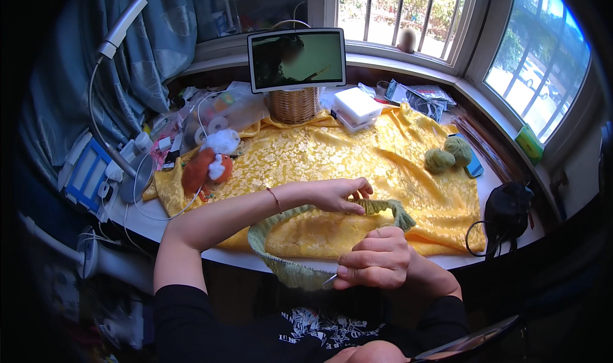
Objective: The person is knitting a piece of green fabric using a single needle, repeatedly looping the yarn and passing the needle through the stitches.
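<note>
A green knitted band curves in a wide loop before me, its edge strung along a circular needle. My right hand is closed around a knitting needle, whose silvery tip juts out by the thumb beside the band's near edge. At the far side of the loop is my left hand, thumb low and fingers curved above, with the band passing between them. The fingers' exact contact is partly hidden. Bunched knitting hangs just right of that hand. Under the loop lies a yellow patterned cloth.
Two green yarn balls rest by a blue phone-like object at right. A screen leans at a wicker basket, near a white box. Orange-and-white fluffy material, a lamp and its cord stand left; a black bag sits right.
</note>
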Demonstrator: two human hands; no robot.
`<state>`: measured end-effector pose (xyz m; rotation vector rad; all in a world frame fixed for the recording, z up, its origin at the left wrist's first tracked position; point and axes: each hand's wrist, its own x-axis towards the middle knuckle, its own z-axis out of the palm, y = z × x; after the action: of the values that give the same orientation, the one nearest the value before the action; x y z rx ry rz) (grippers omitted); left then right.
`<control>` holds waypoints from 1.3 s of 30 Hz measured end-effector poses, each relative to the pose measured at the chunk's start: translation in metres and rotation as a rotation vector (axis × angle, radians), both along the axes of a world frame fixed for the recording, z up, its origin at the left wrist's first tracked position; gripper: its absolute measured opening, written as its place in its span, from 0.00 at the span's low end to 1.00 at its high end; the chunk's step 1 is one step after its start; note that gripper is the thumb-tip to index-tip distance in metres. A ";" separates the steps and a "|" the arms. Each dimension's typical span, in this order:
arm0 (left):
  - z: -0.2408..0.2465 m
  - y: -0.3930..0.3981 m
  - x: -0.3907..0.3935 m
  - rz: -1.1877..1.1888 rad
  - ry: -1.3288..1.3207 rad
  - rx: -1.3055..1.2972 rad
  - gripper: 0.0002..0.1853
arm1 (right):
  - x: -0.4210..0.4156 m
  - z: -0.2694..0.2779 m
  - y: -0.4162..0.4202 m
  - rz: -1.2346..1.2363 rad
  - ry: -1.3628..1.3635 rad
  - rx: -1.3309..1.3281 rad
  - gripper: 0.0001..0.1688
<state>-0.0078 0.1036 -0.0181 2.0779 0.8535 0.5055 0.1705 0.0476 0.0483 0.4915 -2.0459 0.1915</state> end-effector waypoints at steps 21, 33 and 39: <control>0.051 0.000 -0.108 0.591 0.735 0.008 0.19 | 0.020 0.002 0.052 -0.390 0.085 -0.180 0.14; 0.056 -0.016 -0.144 0.383 -0.257 -0.429 0.10 | 0.019 -0.001 0.057 -0.409 0.061 -0.189 0.14; 0.066 -0.041 -0.164 0.422 -0.461 -0.535 0.12 | 0.025 0.005 0.059 -0.301 0.162 -0.514 0.15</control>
<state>-0.1713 0.0628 0.0478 1.2295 1.0110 0.8357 0.1950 0.1067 0.0531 -0.1165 -1.7955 0.4627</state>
